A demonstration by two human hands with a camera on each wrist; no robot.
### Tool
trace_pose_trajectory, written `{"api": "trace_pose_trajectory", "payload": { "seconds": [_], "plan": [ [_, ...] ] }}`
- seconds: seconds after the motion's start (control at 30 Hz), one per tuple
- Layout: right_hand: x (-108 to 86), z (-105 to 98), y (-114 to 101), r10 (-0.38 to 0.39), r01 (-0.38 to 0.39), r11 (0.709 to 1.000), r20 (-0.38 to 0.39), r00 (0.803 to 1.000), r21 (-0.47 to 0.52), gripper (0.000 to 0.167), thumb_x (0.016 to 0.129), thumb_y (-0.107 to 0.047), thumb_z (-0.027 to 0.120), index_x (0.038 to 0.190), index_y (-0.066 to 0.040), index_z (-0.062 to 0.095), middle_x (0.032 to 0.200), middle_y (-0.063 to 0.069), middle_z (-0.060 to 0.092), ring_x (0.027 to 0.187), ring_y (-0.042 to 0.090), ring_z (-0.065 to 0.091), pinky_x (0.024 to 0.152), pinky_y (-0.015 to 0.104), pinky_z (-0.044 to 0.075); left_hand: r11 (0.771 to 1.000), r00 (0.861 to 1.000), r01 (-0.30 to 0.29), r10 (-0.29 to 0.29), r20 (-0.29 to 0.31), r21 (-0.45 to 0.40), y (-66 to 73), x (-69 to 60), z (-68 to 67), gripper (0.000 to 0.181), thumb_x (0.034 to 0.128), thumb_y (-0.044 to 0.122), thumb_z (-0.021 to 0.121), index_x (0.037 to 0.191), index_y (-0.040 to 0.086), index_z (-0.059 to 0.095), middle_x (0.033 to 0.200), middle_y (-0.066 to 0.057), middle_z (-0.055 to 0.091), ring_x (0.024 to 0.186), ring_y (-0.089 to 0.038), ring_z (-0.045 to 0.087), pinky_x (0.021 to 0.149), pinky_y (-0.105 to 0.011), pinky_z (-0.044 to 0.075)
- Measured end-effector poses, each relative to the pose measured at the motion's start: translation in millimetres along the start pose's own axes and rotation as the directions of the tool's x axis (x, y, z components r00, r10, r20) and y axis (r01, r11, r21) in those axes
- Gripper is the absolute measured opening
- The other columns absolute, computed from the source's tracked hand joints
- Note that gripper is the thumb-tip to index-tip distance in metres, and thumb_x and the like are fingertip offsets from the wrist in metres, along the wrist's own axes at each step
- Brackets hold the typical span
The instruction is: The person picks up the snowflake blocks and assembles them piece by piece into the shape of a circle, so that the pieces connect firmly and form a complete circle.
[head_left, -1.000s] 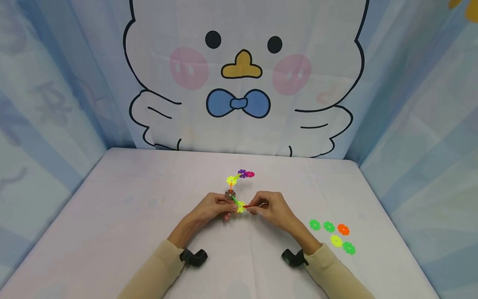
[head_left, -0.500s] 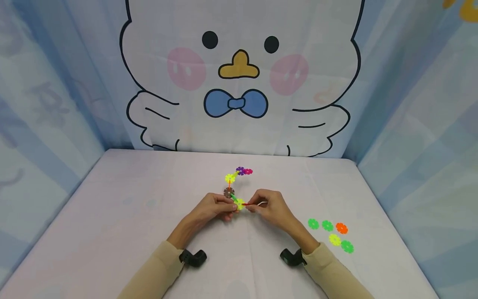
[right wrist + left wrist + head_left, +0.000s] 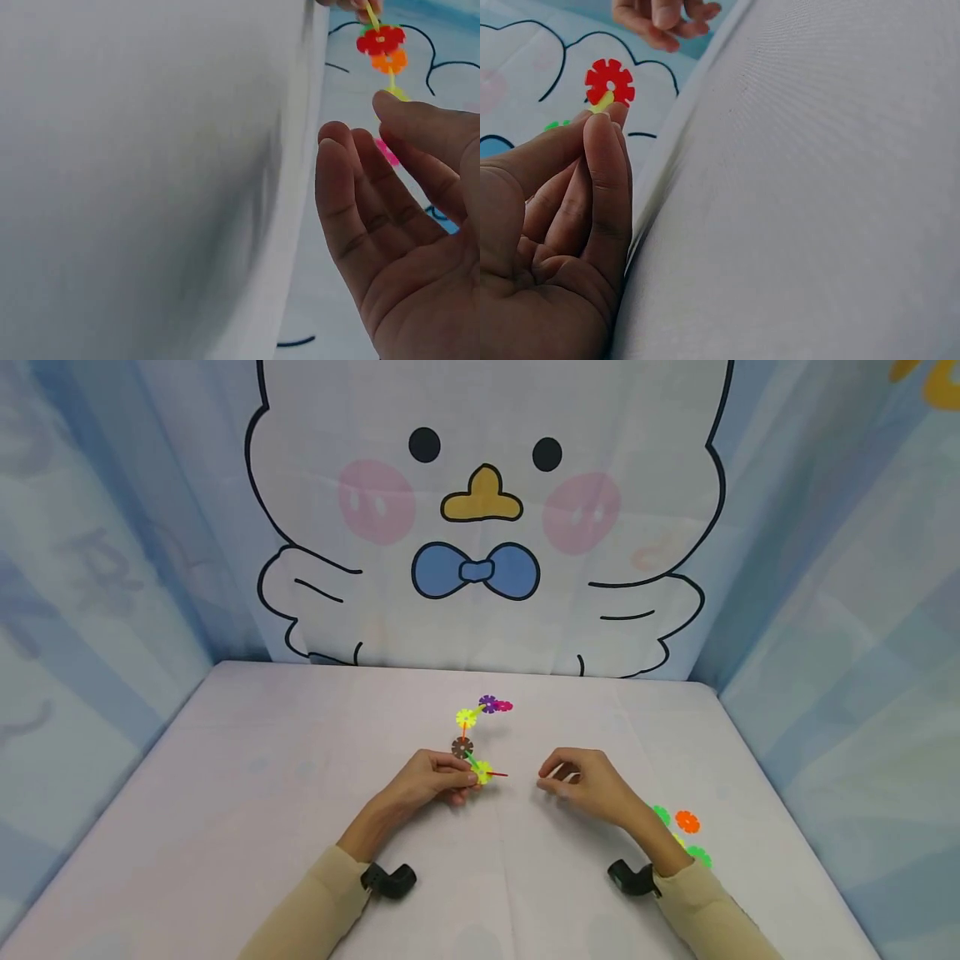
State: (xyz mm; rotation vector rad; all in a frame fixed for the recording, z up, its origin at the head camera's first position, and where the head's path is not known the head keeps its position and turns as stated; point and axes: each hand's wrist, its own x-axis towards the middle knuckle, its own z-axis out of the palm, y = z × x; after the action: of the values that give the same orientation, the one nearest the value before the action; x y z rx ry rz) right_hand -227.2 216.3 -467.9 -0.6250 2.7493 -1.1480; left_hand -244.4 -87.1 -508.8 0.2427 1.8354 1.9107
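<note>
My left hand [image 3: 429, 781] pinches the yellow snowflake disc [image 3: 485, 772] at the near end of a chain of slotted plastic discs. A red disc [image 3: 498, 774] is slotted into it, edge-on in the head view; the left wrist view shows the red disc's [image 3: 596, 79] round notched face above the fingertips. From there the chain runs away over a brown disc [image 3: 462, 747] and another yellow disc [image 3: 466, 718] to a purple disc [image 3: 487, 703] and a pink disc [image 3: 506, 706]. To the right, my right hand [image 3: 588, 782] is apart from the chain, fingers loosely bent, holding nothing.
Loose discs lie on the white-covered table [image 3: 300, 827] at the right: an orange disc [image 3: 687, 822], a green disc [image 3: 700, 856] and others partly hidden behind the right forearm. A printed cloth [image 3: 480, 627] stands behind the table, with curtains on both sides.
My right hand has let go of the red disc and moved right, away from the chain. The red disc stays in the yellow one. My left hand keeps its hold.
</note>
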Motion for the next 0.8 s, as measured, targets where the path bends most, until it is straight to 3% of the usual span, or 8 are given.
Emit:
{"api": "trace_pose_trajectory", "payload": {
  "seconds": [0.23, 0.4, 0.57, 0.8],
  "plan": [
    [-31.4, -43, 31, 0.018, -0.015, 0.993, 0.022, 1.0, -0.119, 0.007, 0.095, -0.021, 0.082, 0.098, -0.018, 0.076, 0.097, -0.003, 0.076, 0.08, 0.004, 0.065, 0.067, 0.022, 0.055, 1.0, 1.0, -0.01, 0.01, 0.015, -0.009, -0.1, -0.7, -1.0, 0.024, 0.0979, 0.006, 0.074, 0.116, -0.01, 0.071, 0.094, -0.011, 0.083, 0.07, -0.007, 0.069, 0.066, -0.023, 0.063],
    [-52.6, -63, 44, 0.065, -0.057, 0.98, 0.032, 0.997, -0.193, 0.013, 0.092, -0.023, 0.084, 0.1, -0.015, 0.077, 0.088, -0.006, 0.071, 0.072, 0.001, 0.057, 0.062, 0.021, 0.051, 1.0, 1.0, -0.01, 0.01, 0.017, -0.002, 0.3, -0.7, -0.6, 0.025, 0.098, 0.007, 0.074, 0.116, -0.009, 0.071, 0.095, -0.012, 0.083, 0.071, -0.007, 0.069, 0.067, -0.023, 0.063],
    [-67.0, -73, 51, 0.124, -0.11, 0.964, 0.043, 0.991, -0.244, 0.022, 0.086, -0.025, 0.089, 0.099, -0.012, 0.076, 0.084, -0.006, 0.066, 0.067, 0.004, 0.052, 0.06, 0.022, 0.049, 1.0, 1.0, 0.0, 0.0, 0.019, -0.004, 0.4, -0.1, -1.0, 0.024, 0.0978, 0.007, 0.074, 0.116, -0.008, 0.072, 0.095, -0.011, 0.083, 0.071, -0.007, 0.069, 0.067, -0.022, 0.063],
    [-72.9, -73, 55, 0.192, -0.164, 0.953, 0.085, 0.978, -0.256, 0.026, 0.083, -0.029, 0.091, 0.098, -0.013, 0.077, 0.085, -0.005, 0.065, 0.072, 0.006, 0.052, 0.063, 0.023, 0.048, 1.0, 1.0, -0.007, 0.007, 0.02, 0.015, -0.9, 0.5, -2.0, 0.025, 0.0983, 0.006, 0.074, 0.116, -0.01, 0.071, 0.095, -0.013, 0.083, 0.07, -0.006, 0.069, 0.066, -0.022, 0.062]
  ]
}}
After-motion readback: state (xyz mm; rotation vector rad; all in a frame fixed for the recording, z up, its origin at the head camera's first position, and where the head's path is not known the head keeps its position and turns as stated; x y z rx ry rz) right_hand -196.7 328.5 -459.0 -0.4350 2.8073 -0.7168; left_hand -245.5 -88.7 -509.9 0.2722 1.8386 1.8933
